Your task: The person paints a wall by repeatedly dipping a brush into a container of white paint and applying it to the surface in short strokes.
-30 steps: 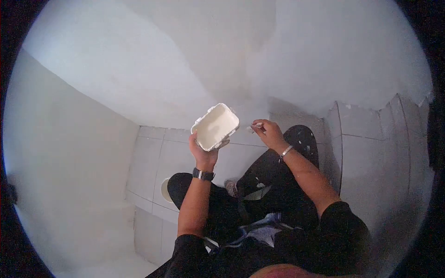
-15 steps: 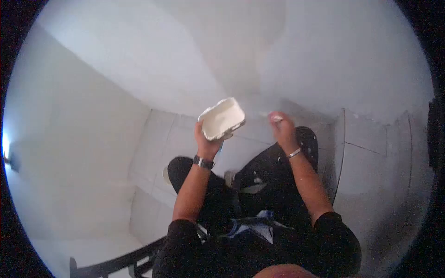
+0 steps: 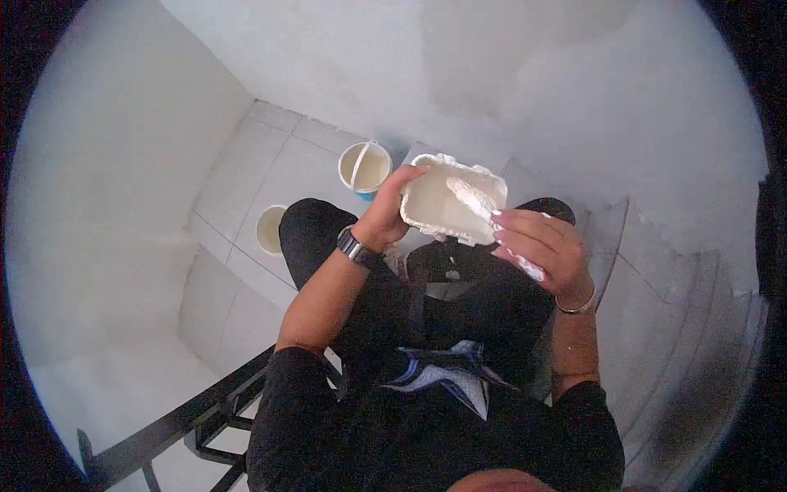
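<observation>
My left hand [image 3: 387,211] grips a white rectangular paint tub [image 3: 412,220] by its left end, thumb over the rim. Thick, lumpy white paint crusts the tub's edge, and its inside is pale cream. In my right hand [image 3: 548,250] is a paintbrush [image 3: 475,199] caked with white paint, fingers closed around its handle. The bristle end points up and left, over the tub's inside. White smears show on the right fingertips. Both hands are above my lap, in front of my bent knees.
A small bucket [image 3: 361,189] with a white handle stands on the tiled floor beyond my left hand. Another pale round container [image 3: 269,230] sits by my left knee. A black metal railing [image 3: 188,422] runs at lower left. Steps [image 3: 656,344] curve down the right side. A patchy wall [image 3: 557,98] rises ahead.
My view has tipped down, bringing the bucket into sight. The tub has moved right and levelled, and my right hand has brought the brush from near the wall to over it.
</observation>
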Available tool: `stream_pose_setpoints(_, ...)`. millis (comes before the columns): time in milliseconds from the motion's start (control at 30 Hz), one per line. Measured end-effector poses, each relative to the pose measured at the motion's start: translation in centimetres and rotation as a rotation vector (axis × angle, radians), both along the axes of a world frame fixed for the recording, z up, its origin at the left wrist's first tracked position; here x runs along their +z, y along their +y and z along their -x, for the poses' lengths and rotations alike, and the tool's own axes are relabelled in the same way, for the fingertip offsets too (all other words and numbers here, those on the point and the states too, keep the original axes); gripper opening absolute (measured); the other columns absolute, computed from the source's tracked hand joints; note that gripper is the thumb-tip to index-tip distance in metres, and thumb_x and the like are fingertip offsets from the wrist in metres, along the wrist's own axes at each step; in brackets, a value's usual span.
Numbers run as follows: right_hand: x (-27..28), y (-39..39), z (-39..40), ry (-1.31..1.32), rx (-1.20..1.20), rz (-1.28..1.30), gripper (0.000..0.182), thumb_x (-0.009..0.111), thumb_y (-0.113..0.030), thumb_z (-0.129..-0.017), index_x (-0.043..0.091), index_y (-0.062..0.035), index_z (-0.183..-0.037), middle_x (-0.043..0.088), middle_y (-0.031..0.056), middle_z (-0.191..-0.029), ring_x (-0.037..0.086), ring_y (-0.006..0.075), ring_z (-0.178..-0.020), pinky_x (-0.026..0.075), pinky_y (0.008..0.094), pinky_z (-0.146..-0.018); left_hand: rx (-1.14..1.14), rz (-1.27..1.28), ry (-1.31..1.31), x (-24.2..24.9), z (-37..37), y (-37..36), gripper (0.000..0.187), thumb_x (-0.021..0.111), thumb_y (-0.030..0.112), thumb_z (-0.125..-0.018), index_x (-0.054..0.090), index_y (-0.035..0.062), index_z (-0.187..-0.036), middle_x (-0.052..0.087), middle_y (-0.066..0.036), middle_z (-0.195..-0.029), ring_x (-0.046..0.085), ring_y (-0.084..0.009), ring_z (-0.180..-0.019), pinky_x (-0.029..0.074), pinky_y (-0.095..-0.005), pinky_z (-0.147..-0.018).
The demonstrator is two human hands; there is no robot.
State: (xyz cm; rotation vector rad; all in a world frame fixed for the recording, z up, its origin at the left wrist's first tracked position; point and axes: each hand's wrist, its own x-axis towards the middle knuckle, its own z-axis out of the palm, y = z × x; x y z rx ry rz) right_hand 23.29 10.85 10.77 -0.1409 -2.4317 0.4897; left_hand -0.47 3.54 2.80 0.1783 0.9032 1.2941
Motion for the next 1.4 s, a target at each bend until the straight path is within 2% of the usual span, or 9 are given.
stream_pose_setpoints(567,1.3,0.9,2.0,-0.062,0.146,-0.078,0.03,0.077,-0.014,-0.07,0.061,-0.0071,-0.095,0.068,0.0122,-0.097,0.067,0.029,-0.091,0.055,0.0348,-0.07,-0.058,-0.089,0.065,2.3,1.4,0.0,0.047,0.052,0.036,-0.085,0.054,0.0022,-0.117,0.062,-0.012,-0.109,0.062,-0.0238,-0.096,0.051,-0.0359,-0.083)
stream_pose_setpoints(667,0.1,1.1,1.1,0.08,0.141,0.083,0.022,0.072,-0.016,-0.08,0.061,-0.0056,-0.096,0.069,0.0128,-0.094,0.067,0.0251,-0.087,0.054,0.0358,-0.069,-0.074,-0.082,0.061,2.3,1.4,0.1,0.049,0.052,0.037,-0.085,0.052,0.0014,-0.119,0.061,-0.013,-0.11,0.062,-0.0244,-0.097,0.05,-0.0366,-0.085)
stream_pose_setpoints(733,-0.9,0.5,0.5,0.287,-0.215,0.452,0.019,0.064,-0.019,-0.088,0.058,-0.0033,-0.098,0.069,0.0131,-0.092,0.067,0.0225,-0.081,0.054,0.0373,-0.067,-0.094,-0.106,0.034,2.3,1.5,0.0,0.047,0.051,0.036,-0.086,0.052,0.0009,-0.118,0.061,-0.014,-0.108,0.062,-0.0248,-0.097,0.054,-0.0411,-0.078)
stream_pose_setpoints(800,-1.7,0.3,0.5,0.307,-0.359,0.561,0.017,0.058,-0.018,-0.092,0.057,-0.0018,-0.099,0.068,0.0124,-0.093,0.067,0.0205,-0.08,0.055,0.0363,-0.068,-0.124,-0.135,0.011,2.2,1.5,-0.1,0.046,0.049,0.036,-0.088,0.051,0.0004,-0.117,0.061,-0.014,-0.106,0.062,-0.0251,-0.097,0.057,-0.0457,-0.071)
stream_pose_setpoints(867,-3.8,0.6,-0.1,0.538,-0.518,1.197,0.015,0.058,-0.01,-0.091,0.054,0.0,-0.101,0.065,0.0126,-0.091,0.067,0.0272,-0.081,0.058,0.0394,-0.071,-0.077,-0.142,-0.052,1.8,0.8,-0.4,0.047,0.049,0.035,-0.088,0.049,-0.0002,-0.119,0.06,-0.016,-0.108,0.062,-0.0282,-0.098,0.057,-0.0499,-0.067)
stream_pose_setpoints(933,-5.8,0.5,-0.9,0.606,-0.543,1.298,0.018,0.056,-0.015,-0.093,0.054,-0.0005,-0.102,0.063,0.0106,-0.088,0.067,0.0247,-0.077,0.058,0.0382,-0.072,-0.049,-0.143,-0.034,1.8,0.2,-0.6,0.049,0.048,0.036,-0.088,0.048,-0.0001,-0.121,0.059,-0.017,-0.111,0.062,-0.0295,-0.099,0.057,-0.0496,-0.069)
stream_pose_setpoints(1000,-6.3,-0.3,-1.5,0.756,-0.519,1.621,0.021,0.055,-0.021,-0.094,0.054,-0.0025,-0.104,0.064,0.0104,-0.088,0.067,0.0241,-0.076,0.057,0.0374,-0.073,-0.036,-0.142,-0.016,1.7,-0.2,-0.8,0.05,0.046,0.036,-0.089,0.046,-0.0001,-0.122,0.058,-0.018,-0.113,0.061,-0.0309,-0.1,0.057,-0.0494,-0.07)
stream_pose_setpoints(1067,-6.7,-1.2,-1.5,0.818,-0.537,1.652,0.023,0.054,-0.026,-0.094,0.054,-0.0039,-0.103,0.065,0.01,-0.088,0.067,0.0238,-0.077,0.057,0.0374,-0.073,-0.081,-0.193,-0.12,0.8,0.0,-0.7,0.054,0.043,0.039,-0.089,0.043,0.0001,-0.126,0.054,-0.019,-0.121,0.06,-0.0337,-0.103,0.056,-0.0503,-0.073)
stream_pose_setpoints(1400,-4.8,-3.0,-2.5,0.882,-0.575,1.729,0.028,0.054,-0.031,-0.094,0.053,-0.0052,-0.105,0.064,0.0123,-0.093,0.065,0.0235,-0.085,0.054,0.0388,-0.081,-0.109,-0.172,-0.01,3.6,-1.7,-1.1,0.057,0.037,0.04,-0.09,0.04,0.0017,-0.132,0.051,-0.017,-0.127,0.057,-0.0341,-0.11,0.055,-0.0504,-0.076)
